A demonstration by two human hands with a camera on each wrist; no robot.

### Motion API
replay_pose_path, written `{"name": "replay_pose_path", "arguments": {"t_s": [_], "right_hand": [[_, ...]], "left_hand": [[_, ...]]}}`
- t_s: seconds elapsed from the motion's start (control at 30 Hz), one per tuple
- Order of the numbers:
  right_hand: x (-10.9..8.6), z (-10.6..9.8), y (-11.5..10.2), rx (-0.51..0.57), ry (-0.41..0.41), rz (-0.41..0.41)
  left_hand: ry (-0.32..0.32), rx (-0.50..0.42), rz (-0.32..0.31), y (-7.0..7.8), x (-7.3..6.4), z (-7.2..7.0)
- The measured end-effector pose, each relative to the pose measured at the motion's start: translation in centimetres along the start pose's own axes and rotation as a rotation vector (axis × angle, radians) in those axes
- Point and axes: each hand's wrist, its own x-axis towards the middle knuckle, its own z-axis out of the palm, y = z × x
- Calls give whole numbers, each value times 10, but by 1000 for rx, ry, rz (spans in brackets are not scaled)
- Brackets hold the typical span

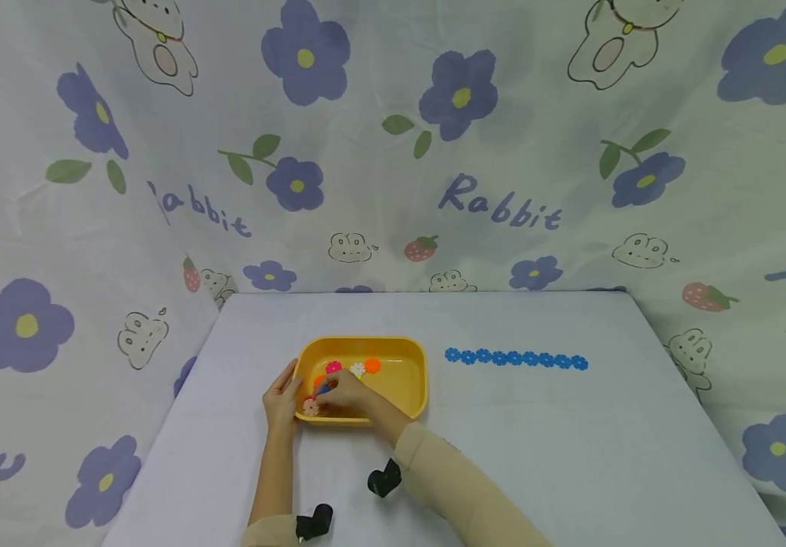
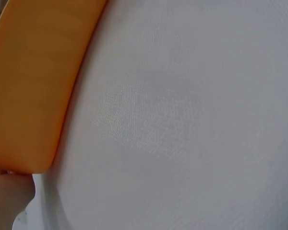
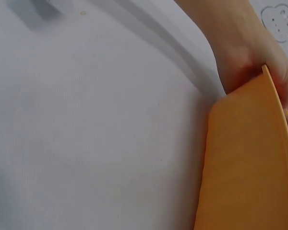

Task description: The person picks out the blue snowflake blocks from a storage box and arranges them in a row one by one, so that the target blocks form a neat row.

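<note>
A yellow plastic tray [image 1: 399, 391] stands on the white table, with several small flower-shaped pieces lying in its left half. Orange [image 1: 372, 366], pink [image 1: 334, 367], white [image 1: 357, 370] and pale peach [image 1: 310, 407] pieces show among them. My left hand [image 1: 282, 399] grips the tray's left rim, the thumb over the edge. Reaching into the tray, my right hand [image 1: 346, 391] pinches a small blue flower-shaped piece [image 1: 324, 389] at its fingertips, which partly hide it. In the right wrist view the left hand [image 3: 252, 57] is at the tray's corner [image 3: 245, 143].
Right of the tray, several blue flower-shaped pieces [image 1: 515, 358] lie in a touching row across the table [image 1: 536, 441]. A printed curtain [image 1: 379, 167] with flowers and rabbits hangs behind and at both sides. Black devices [image 1: 384, 479] sit at both wrists.
</note>
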Motion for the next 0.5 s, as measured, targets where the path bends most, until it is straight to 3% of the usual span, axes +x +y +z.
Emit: {"name": "replay_pose_path", "arguments": {"t_s": [0.27,0.37,0.5], "right_hand": [[1,-27,7,356,154,123],[-1,-39,9,387,168,127],[-5,-53,11,353,157,89]], "left_hand": [[-6,-3,9,-1,2,0],[-11,-4,9,-1,2,0],[-18,-3,11,-1,1,0]]}}
